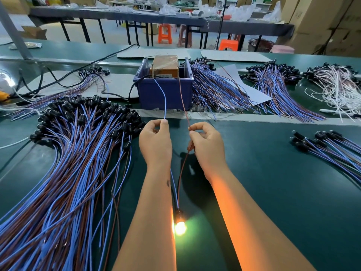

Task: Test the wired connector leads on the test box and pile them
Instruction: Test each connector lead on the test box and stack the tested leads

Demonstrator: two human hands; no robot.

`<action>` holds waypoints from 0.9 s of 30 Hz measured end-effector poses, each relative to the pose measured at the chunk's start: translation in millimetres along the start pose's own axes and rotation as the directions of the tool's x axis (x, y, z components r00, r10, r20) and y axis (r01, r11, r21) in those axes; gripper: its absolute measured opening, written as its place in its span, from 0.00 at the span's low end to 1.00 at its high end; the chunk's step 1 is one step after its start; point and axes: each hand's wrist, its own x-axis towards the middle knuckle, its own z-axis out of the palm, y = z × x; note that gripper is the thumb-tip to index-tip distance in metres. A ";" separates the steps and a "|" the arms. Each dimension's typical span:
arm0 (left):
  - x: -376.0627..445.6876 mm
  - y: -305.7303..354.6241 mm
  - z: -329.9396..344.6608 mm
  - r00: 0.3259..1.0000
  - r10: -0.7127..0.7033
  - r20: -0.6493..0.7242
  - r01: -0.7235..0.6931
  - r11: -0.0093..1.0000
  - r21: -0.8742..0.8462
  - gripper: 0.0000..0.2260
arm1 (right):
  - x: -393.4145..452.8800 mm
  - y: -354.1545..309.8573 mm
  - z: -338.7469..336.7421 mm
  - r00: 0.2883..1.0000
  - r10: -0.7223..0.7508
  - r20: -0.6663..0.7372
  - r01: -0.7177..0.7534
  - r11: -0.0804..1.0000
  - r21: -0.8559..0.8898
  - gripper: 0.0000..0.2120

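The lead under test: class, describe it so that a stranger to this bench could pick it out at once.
Start at the blue bin holding the orange test box on the green table. Two wires run from the box toward the person: the left hand pinches the blue wire, the right hand the brown wire. Between the forearms they end in a lamp, the only one glowing.

The table (273,173) is dark green. At twelve o'clock stands a deep blue bin (164,92) holding an orange-brown test box (166,65). A pale blue wire (164,100) and a reddish-brown wire (182,98) run down from it to a lit lamp (180,227) glowing yellow-white at six o'clock. At nine o'clock the big pile of leads (68,173) mixes blue and brown wires with black connectors. At two o'clock lies a white wire bundle (336,89). Orange stools (165,34) stand beyond.
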 end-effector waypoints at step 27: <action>3.3 -3.7 1.0 1.000 -0.009 0.008 0.010 0.999 -0.033 0.06 | 0.5 1.5 0.2 1.000 -0.013 -0.002 0.013 1.000 -0.024 0.07</action>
